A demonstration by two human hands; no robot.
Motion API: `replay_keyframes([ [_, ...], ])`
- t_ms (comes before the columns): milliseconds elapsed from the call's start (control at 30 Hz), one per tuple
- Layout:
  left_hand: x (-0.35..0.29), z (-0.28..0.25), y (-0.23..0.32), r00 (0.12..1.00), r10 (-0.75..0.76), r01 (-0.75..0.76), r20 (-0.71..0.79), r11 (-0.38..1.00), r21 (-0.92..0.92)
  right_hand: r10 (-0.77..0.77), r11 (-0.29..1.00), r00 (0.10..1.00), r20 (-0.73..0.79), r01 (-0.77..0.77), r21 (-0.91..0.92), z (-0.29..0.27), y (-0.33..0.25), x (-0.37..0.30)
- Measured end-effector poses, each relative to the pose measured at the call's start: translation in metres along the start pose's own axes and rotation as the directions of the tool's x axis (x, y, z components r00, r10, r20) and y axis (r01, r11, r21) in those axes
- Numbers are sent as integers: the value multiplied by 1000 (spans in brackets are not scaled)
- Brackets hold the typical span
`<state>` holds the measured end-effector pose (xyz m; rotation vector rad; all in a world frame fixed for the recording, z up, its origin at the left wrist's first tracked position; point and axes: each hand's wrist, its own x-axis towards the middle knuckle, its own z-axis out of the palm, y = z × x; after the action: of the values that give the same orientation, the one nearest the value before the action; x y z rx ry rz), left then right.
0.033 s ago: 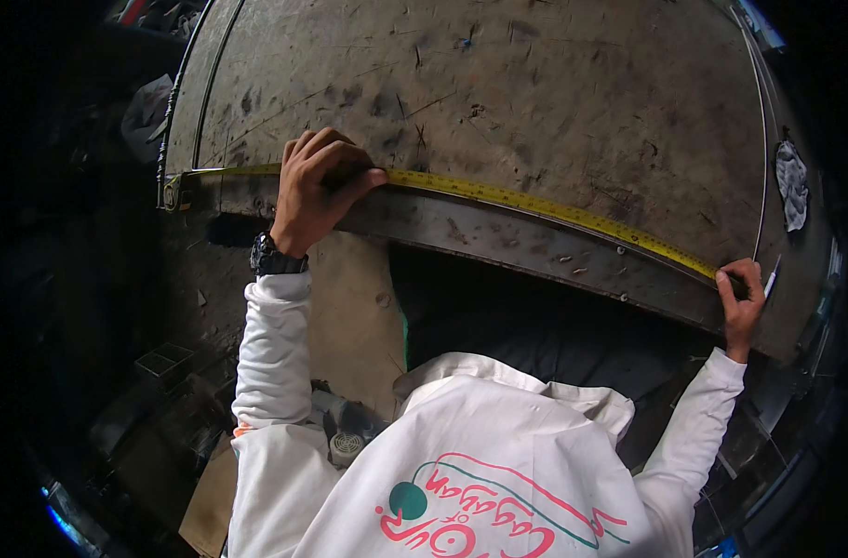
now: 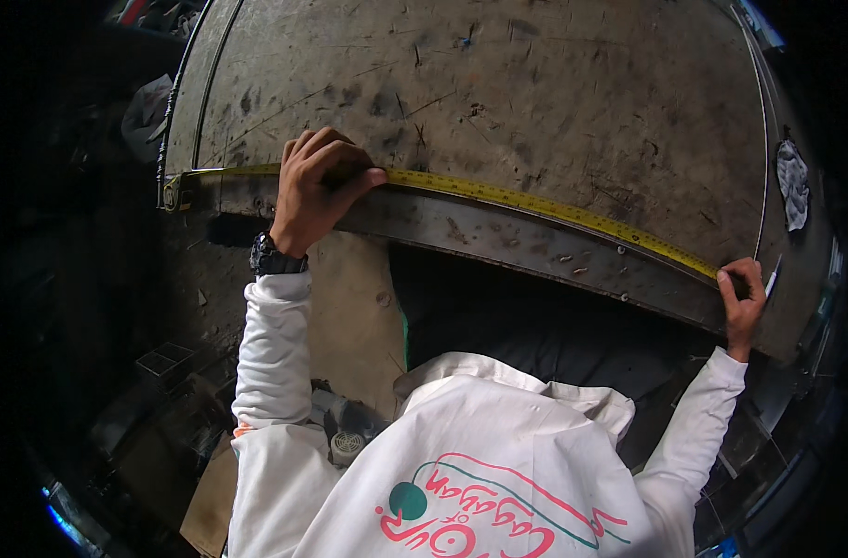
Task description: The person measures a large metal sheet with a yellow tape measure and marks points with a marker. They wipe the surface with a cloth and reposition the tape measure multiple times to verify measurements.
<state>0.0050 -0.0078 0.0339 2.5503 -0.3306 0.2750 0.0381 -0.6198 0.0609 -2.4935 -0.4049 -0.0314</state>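
Note:
A yellow tape measure (image 2: 535, 205) is pulled out along the near edge of a worn, stained worktable (image 2: 554, 93). Its case (image 2: 174, 192) sits at the table's left corner. My left hand (image 2: 310, 191) lies over the blade toward the left, its fingers curled and thumb pressed along it; the grip under the palm is partly hidden. At the right corner, my right hand (image 2: 744, 296) pinches the blade's free end. A thin white pen-like stick (image 2: 773, 276) pokes out just beyond that hand; whether the hand touches it I cannot tell.
Thin metal rods (image 2: 763, 121) run along the table's right side, and more line the left. A crumpled grey-white cloth (image 2: 791, 186) lies at the right. Below the table's edge, a small power tool (image 2: 347, 446) and a wire rack (image 2: 165, 359) stand near my left arm.

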Motion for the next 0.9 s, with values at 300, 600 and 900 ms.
replay_keyframes([
  [300, 4, 1, -4, 1000, 4, -3, 10, 999, -36, 68, 998, 998, 8, -68, 1, -1, 0, 0],
  [600, 2, 0, 3, 997, -59, 59, 44, 998, 9, 320, 946, 690, -649, -262, 188, -20, 94, -62],
  [900, -6, 1, -11, 989, -100, 102, 107, 995, -9, 283, 959, 753, -594, -229, 166, -6, 67, -57],
])
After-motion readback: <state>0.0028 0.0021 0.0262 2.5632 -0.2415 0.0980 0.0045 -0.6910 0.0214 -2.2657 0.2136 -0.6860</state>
